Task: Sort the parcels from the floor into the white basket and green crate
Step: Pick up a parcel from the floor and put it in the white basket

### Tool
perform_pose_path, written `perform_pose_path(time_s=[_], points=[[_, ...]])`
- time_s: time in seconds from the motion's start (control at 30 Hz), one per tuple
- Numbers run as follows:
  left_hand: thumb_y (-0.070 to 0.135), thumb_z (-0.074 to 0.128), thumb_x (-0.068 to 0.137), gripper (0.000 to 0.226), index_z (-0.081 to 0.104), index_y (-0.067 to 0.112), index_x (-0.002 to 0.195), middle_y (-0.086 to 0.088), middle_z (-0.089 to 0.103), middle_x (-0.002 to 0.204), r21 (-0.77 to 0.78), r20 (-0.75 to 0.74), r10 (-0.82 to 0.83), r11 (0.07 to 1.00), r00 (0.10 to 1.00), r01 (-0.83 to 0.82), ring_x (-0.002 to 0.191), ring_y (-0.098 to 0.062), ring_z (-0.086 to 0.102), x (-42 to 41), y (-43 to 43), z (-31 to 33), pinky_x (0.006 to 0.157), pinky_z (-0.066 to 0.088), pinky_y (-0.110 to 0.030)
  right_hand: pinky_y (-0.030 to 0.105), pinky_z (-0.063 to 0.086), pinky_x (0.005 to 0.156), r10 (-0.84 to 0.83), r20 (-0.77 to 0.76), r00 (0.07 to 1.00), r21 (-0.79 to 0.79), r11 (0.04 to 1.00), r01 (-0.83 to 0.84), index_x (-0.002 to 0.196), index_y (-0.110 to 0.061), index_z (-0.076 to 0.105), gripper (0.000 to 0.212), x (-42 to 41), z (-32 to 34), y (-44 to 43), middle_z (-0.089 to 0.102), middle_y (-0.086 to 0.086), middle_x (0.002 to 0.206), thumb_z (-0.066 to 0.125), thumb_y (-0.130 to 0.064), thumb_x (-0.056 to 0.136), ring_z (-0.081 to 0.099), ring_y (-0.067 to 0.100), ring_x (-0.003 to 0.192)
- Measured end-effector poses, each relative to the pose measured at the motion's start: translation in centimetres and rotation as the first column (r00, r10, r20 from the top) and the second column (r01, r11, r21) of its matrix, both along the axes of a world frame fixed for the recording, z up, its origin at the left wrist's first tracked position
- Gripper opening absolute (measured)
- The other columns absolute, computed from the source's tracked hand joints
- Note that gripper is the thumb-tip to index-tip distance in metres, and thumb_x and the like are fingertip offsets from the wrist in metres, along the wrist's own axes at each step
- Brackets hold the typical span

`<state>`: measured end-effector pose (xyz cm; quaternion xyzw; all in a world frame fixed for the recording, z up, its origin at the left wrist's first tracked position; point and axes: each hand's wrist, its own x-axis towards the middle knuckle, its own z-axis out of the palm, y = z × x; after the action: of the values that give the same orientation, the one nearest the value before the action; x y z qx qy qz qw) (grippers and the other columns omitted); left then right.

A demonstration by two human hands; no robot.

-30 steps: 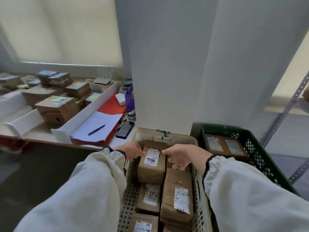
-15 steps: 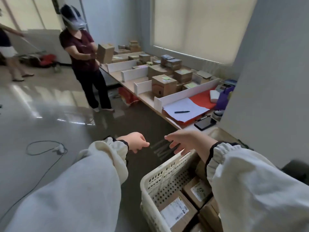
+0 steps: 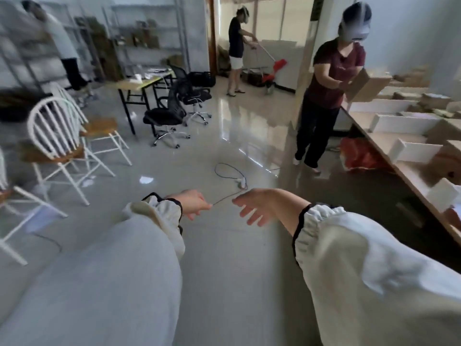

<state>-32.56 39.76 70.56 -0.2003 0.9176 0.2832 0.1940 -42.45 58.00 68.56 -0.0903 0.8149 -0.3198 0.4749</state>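
The main risk is underfoot. A cable [image 3: 225, 167] loops over the glossy floor [image 3: 224, 270] to a power strip [image 3: 241, 183] straight ahead of the hands. A step that way while scanning for parcels could catch a foot on it. The floor's sheen suggests it may be slick, so a quick turn could end in a slip. A person [image 3: 326, 78] holding a box [image 3: 366, 86] stands at the near edge of the bench [image 3: 404, 171] on the right, and a sideways swing could bump them. The boxes [image 3: 434, 101] along the bench could also be mistaken for the floor's parcels.

Both hands are held out over the floor and hold nothing. The left hand [image 3: 193, 203] has its fingers loosely curled. The cable's line runs up to it in this view, but it seems to lie on the floor behind rather than in a pinch. The right hand [image 3: 254, 208] is relaxed, with its fingers spread and drooping.

No floor parcel shows near the hands, and neither the basket nor the crate is in view. Where they lie relative to the hands cannot be told.
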Motion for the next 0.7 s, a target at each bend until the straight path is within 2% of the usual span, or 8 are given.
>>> perform_pose_path(time_s=[0.07, 0.13, 0.2, 0.23, 0.37, 0.5, 0.6, 0.7], points=[[0.041, 0.052, 0.093, 0.037, 0.058, 0.014, 0.118, -0.004, 0.065, 0.103, -0.004, -0.009, 0.075, 0.997, 0.997, -0.075, 0.078, -0.019, 0.061, 2.4, -5.1, 0.0, 0.051, 0.035, -0.02, 0.035, 0.049, 0.067, 0.078, 0.009, 0.997, -0.016, 0.997, -0.078, 0.142, -0.02, 0.038, 0.072, 0.8, -0.1, -6.1, 0.057, 0.0, 0.118, 0.057, -0.054, 0.081, 0.062, 0.024, 0.085], [0.037, 0.053, 0.094, 0.035, 0.058, 0.012, 0.118, -0.003, 0.062, 0.099, 0.014, -0.006, 0.146, 0.989, 0.989, -0.146, 0.077, -0.02, 0.06, 5.0, -10.0, 0.0, 0.05, 0.035, -0.021, 0.031, 0.05, 0.058, 0.118, 0.003, 0.993, -0.052, 0.992, -0.117, 0.125, -0.024, 0.054, 0.061, 1.9, -0.6, -11.9, 0.062, -0.002, 0.114, 0.064, -0.055, 0.074, 0.065, 0.022, 0.077], [0.035, 0.052, 0.094, 0.036, 0.058, 0.01, 0.119, -0.005, 0.063, 0.102, 0.031, 0.008, 0.211, 0.977, 0.977, -0.211, 0.078, -0.022, 0.06, 7.9, -14.6, -0.3, 0.051, 0.035, -0.022, 0.031, 0.053, 0.06, 0.164, -0.014, 0.986, -0.072, 0.984, -0.165, 0.102, -0.028, 0.058, 0.042, 3.8, -1.4, -17.8, 0.064, -0.003, 0.101, 0.067, -0.054, 0.07, 0.067, 0.022, 0.074], [0.035, 0.051, 0.094, 0.037, 0.058, 0.008, 0.119, -0.007, 0.064, 0.105, 0.037, 0.011, 0.249, 0.968, 0.969, -0.249, 0.079, -0.023, 0.061, 9.5, -17.0, -0.6, 0.052, 0.035, -0.022, 0.032, 0.052, 0.063, 0.189, -0.03, 0.981, -0.074, 0.979, -0.191, 0.097, -0.028, 0.057, 0.037, 5.0, -1.9, -20.8, 0.064, -0.003, 0.095, 0.065, -0.053, 0.072, 0.067, 0.021, 0.075], [0.039, 0.05, 0.094, 0.041, 0.056, 0.01, 0.122, -0.008, 0.064, 0.114, 0.085, 0.026, 0.434, 0.897, 0.901, -0.434, 0.085, -0.022, 0.063, 15.9, -25.4, -2.2, 0.055, 0.039, -0.023, 0.032, 0.05, 0.059, 0.343, -0.063, 0.937, -0.072, 0.935, -0.347, 0.107, -0.023, 0.054, 0.036, 10.9, -3.6, -32.3, 0.063, -0.004, 0.092, 0.061, -0.047, 0.082, 0.065, 0.02, 0.075], [0.036, 0.052, 0.094, 0.038, 0.055, 0.011, 0.123, -0.008, 0.063, 0.116, 0.174, 0.06, 0.627, 0.76, 0.777, -0.627, 0.076, -0.015, 0.061, 23.0, -32.0, -4.2, 0.048, 0.039, -0.02, 0.028, 0.048, 0.06, 0.465, -0.049, 0.884, -0.041, 0.883, -0.467, 0.108, -0.02, 0.054, 0.032, 17.1, -4.9, -41.9, 0.062, -0.001, 0.092, 0.061, -0.042, 0.085, 0.06, 0.018, 0.067], [0.037, 0.053, 0.093, 0.037, 0.057, 0.011, 0.119, -0.005, 0.065, 0.111, 0.19, 0.105, 0.736, 0.646, 0.669, -0.74, 0.078, -0.017, 0.062, 28.2, -36.0, -6.0, 0.056, 0.043, -0.023, 0.026, 0.043, 0.06, 0.548, -0.045, 0.836, 0.015, 0.837, -0.547, 0.108, -0.016, 0.055, 0.03, 21.6, -5.9, -48.3, 0.062, 0.0, 0.095, 0.058, -0.037, 0.087, 0.053, 0.017, 0.058], [0.037, 0.052, 0.093, 0.037, 0.058, 0.008, 0.116, -0.004, 0.065, 0.1, 0.152, 0.15, 0.814, 0.542, 0.561, -0.827, 0.065, -0.014, 0.057, 32.6, -39.0, -7.8, 0.047, 0.039, -0.019, 0.026, 0.041, 0.065, 0.612, -0.011, 0.791, 0.008, 0.791, -0.612, 0.098, -0.015, 0.055, 0.02, 25.4, -7.8, -53.3, 0.06, 0.001, 0.084, 0.058, -0.031, 0.087, 0.046, 0.016, 0.05]])
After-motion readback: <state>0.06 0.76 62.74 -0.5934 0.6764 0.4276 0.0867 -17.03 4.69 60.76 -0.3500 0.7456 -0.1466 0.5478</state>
